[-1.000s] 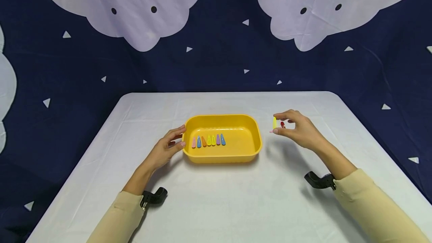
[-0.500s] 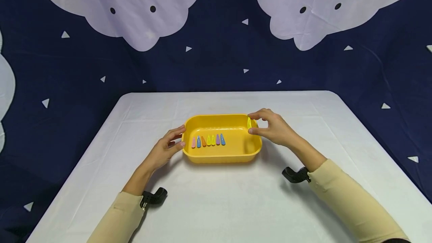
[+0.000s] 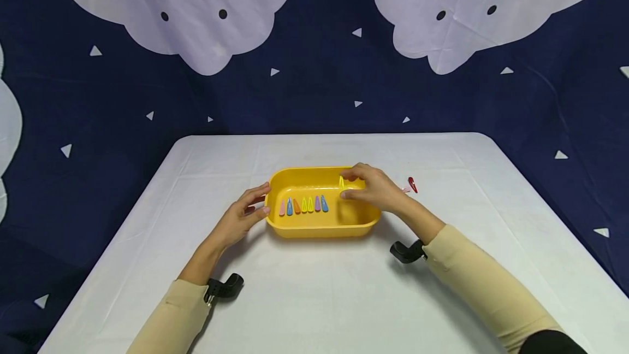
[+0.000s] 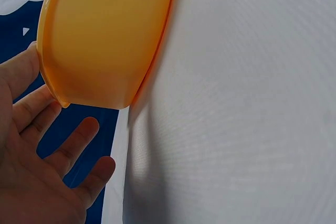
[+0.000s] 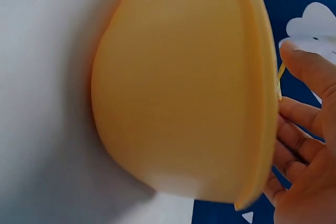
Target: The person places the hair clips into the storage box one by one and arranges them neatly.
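Observation:
My right hand (image 3: 371, 186) is over the right part of a yellow tray (image 3: 319, 231), pinching a yellow snap hair clip (image 3: 341, 182) upright between thumb and fingertips. In the right wrist view the hair clip (image 5: 280, 83) shows beyond the tray's rim. My left hand (image 3: 239, 216) rests its thumb and fingertips on the tray's left rim; in the left wrist view its other fingers (image 4: 79, 140) are loosely extended. Inside the tray lies a row of several hair clips: pink (image 3: 282, 208), blue (image 3: 289, 207), orange (image 3: 297, 206), yellow (image 3: 307, 205), purple (image 3: 317, 204) and another blue one (image 3: 324, 204).
A red hair clip (image 3: 413, 184) lies on the white tablecloth (image 3: 314, 288) right of the tray, with a pink clip (image 3: 405, 189) partly hidden by my right hand. A dark blue cloud-print cloth (image 3: 324, 97) hangs behind the table.
My right hand has moved left with the yellow hair clip, from beside the red clip to over the tray. My left hand has stayed at the tray's rim.

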